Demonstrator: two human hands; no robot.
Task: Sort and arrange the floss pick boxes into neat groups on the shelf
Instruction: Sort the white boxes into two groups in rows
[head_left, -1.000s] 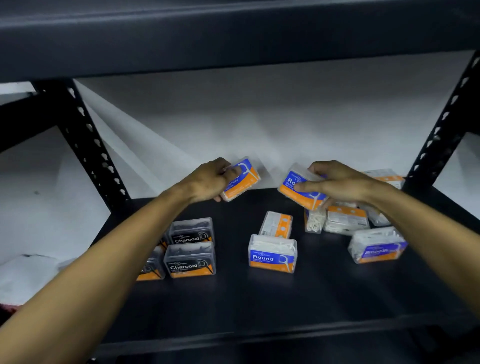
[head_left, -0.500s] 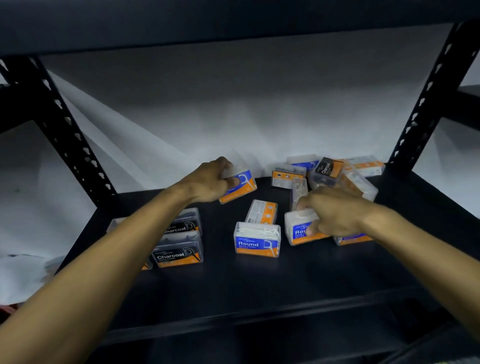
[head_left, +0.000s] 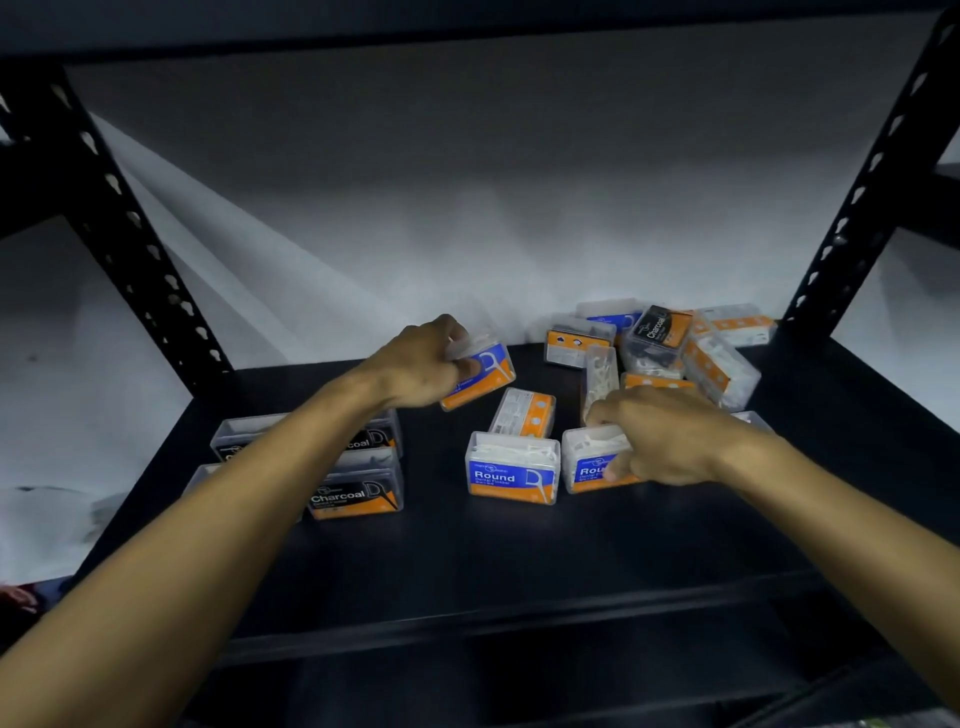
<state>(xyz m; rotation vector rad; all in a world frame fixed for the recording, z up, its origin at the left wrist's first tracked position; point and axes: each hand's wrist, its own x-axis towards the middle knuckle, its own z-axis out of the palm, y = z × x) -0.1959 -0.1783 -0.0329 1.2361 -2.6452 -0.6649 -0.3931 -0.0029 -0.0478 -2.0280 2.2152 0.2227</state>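
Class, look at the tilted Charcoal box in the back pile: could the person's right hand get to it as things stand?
Probably not yet: the right hand grips a Round box. The Charcoal box lies uncovered atop the pile.

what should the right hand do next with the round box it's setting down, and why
Probably nudge that box left until flush with the standing Round box, then let go. The right hand holds it upright on the shelf, labels facing alike, a narrow gap between them.

black shelf (head_left: 519, 561) | Charcoal boxes (head_left: 356, 491) left | Round box (head_left: 511, 475) centre | jumbled boxes (head_left: 670, 348) back right
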